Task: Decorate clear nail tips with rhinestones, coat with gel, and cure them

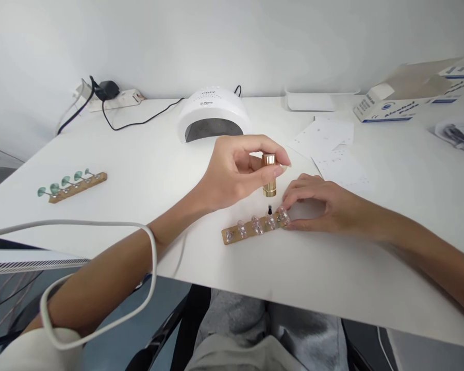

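Note:
My left hand (pixel 242 167) pinches the gold cap of a nail polish brush (pixel 269 178) between thumb and fingers. The cap is upright, and its dark bristle tip (pixel 269 209) points down at a nail tip (pixel 270 221); whether it touches cannot be made out. A wooden strip (pixel 237 237) carries several clear, glittery false nails with star shapes. My right hand (pixel 313 203) grips the strip's right end between thumb and fingers, close to the last nail (pixel 283 216). The strip lies slanted on the white table (pixel 201 257).
A white nail lamp (pixel 212 111) stands at the back. To the left lies another wooden strip (pixel 77 188) with green nails on stands. Papers (pixel 327 136), a clear tray (pixel 313 101) and an alcohol pads box (pixel 394 105) are at the right. A white cable (pixel 100 223) loops over my left arm.

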Demonstrator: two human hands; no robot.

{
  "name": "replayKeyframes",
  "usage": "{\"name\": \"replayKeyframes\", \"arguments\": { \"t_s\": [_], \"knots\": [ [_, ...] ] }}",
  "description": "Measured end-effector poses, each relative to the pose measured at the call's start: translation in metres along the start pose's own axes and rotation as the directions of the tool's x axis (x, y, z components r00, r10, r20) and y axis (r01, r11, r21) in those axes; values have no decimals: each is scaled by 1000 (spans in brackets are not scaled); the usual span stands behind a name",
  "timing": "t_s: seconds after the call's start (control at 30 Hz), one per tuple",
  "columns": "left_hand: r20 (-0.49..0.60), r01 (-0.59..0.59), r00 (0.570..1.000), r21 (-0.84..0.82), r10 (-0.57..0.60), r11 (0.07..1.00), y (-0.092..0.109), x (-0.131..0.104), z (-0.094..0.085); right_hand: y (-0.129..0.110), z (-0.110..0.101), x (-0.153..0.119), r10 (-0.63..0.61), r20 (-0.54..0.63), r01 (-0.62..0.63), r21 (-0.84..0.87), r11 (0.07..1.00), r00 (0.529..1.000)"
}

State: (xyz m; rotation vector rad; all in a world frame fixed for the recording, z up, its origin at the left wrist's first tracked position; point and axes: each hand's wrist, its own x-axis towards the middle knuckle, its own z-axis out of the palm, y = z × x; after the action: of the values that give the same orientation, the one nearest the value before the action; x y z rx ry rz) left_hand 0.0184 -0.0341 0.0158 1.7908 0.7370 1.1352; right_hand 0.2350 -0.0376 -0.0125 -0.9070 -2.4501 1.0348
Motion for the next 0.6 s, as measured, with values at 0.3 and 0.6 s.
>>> {"name": "replayKeyframes", "arguments": {
  "t_s": [0.3, 0.6],
  "knots": [
    [117, -11, 993, 92, 1, 996, 8, -9, 9, 2, 2, -1, 45, -5, -45, 23, 999, 999],
    [8, -21, 1000, 62, 20, 998, 6, -5, 6, 4, 2, -2, 16, -21, -16, 6, 1000, 1000]
  ]
}}
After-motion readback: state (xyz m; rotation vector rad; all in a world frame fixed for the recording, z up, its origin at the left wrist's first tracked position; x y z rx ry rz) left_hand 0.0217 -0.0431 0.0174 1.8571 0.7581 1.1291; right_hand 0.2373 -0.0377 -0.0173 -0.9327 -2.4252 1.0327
